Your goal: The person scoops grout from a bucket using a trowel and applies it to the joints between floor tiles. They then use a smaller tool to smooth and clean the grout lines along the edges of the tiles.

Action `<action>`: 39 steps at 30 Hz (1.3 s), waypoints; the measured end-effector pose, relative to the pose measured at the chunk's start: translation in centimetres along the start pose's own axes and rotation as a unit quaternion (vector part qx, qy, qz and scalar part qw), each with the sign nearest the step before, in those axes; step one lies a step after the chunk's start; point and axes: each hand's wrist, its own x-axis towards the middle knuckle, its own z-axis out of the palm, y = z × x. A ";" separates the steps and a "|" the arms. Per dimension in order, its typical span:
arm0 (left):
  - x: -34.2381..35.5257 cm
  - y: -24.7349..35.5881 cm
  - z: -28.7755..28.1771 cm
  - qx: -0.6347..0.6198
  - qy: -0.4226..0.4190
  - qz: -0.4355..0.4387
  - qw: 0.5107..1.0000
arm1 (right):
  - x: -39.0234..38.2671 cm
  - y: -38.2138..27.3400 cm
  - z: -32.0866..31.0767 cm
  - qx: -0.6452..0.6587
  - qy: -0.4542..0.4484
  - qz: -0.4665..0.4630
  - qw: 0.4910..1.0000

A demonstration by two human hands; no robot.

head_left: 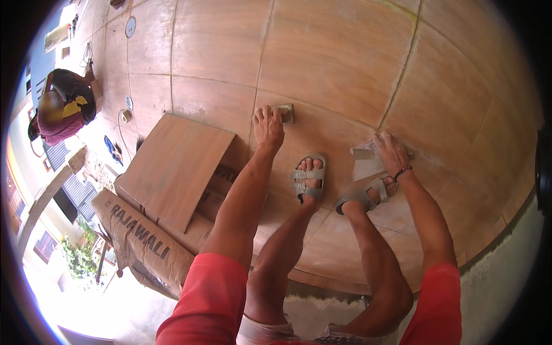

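In the head view, my left hand [267, 127] is curled on a small dull greyish-brown rectangular block [287, 113] resting on the tan tiled floor [316, 63]. To the right, my right hand [392, 153] grips a pale, angular, sheet-like piece [365, 165] low on the floor; what lies under its fingertips is partly hidden. Both hands are near grout lines. My sandalled left foot [309, 177] stands between the two hands, and my right foot [374, 192] is just below the right hand.
A loose wood-look tile [172, 161] lies on cardboard packages [144, 230] at lower left. Another person [63, 103] crouches at far left, near a cable, small round floor fittings [130, 27] and a broken raised edge [72, 164]. Plants [77, 256] stand beyond.
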 end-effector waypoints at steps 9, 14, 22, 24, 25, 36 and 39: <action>-3.1 -1.0 -4.8 -0.590 -0.107 -0.175 0.781 | -0.2 1.2 -3.7 0.011 -0.138 0.098 0.986; -8.4 0.1 -14.5 -0.917 -0.155 -0.108 0.352 | -4.3 2.4 -7.3 0.053 -0.129 0.069 0.988; -18.9 -0.9 -29.2 -0.967 -0.155 -0.020 0.202 | -11.4 -6.9 -22.0 0.228 0.007 0.240 0.944; -20.9 -1.0 -32.4 -0.970 -0.152 0.000 0.187 | -13.9 -9.1 -26.1 0.237 0.035 0.244 0.940; -22.4 -1.3 -33.5 -0.974 -0.146 0.011 0.174 | -15.3 -9.8 -27.3 0.223 0.042 0.237 0.945; -44.0 -6.1 -48.3 -0.989 0.013 0.097 0.108 | -24.6 -15.4 -39.6 0.262 0.116 0.128 0.949; -50.5 -5.2 -48.3 -0.985 0.098 0.077 0.117 | -25.3 -15.2 -38.7 0.297 0.042 0.173 0.938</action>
